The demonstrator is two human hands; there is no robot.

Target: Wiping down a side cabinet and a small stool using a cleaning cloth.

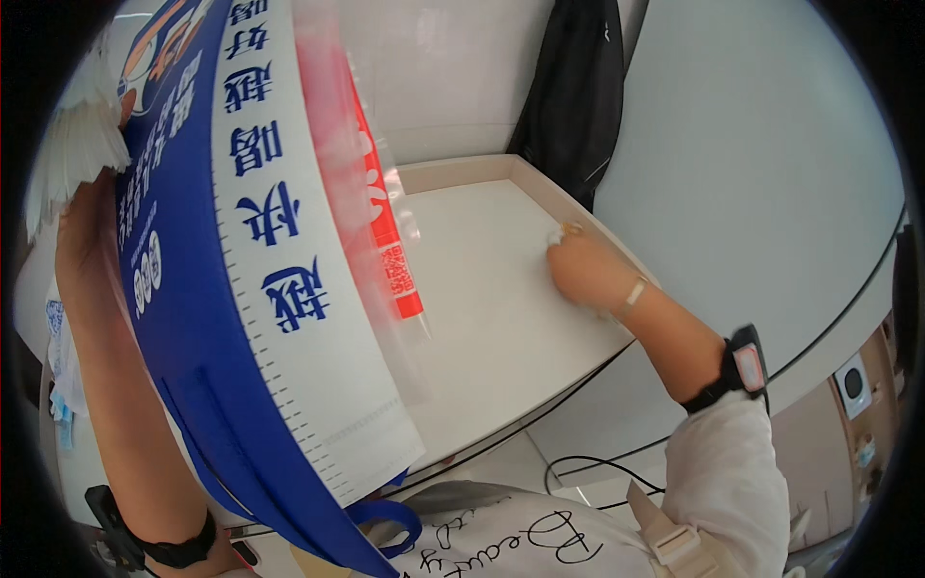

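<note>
A large blue-and-white carrier bag [289, 376] with printed writing stands on edge across my left side. My left hand [90, 199] grips its far edge, partly hidden behind a sheaf of thin white sheets [79, 155]. Against the bag's white face lie clear plastic packs with red and pink print [390, 238]. My right hand [589, 267] is low over the white tabletop [477, 289], near the raised right rim. Its fingers are curled and blurred, with a small white and gold-coloured bit [567, 231] at them; whether they hold it is unclear.
A pale raised rim [455, 170] edges the tabletop at the back and right. Behind it hangs a black fabric item [578, 94]. A grey panel [751, 144] stands at the right. Below the front edge runs a black cable [600, 459].
</note>
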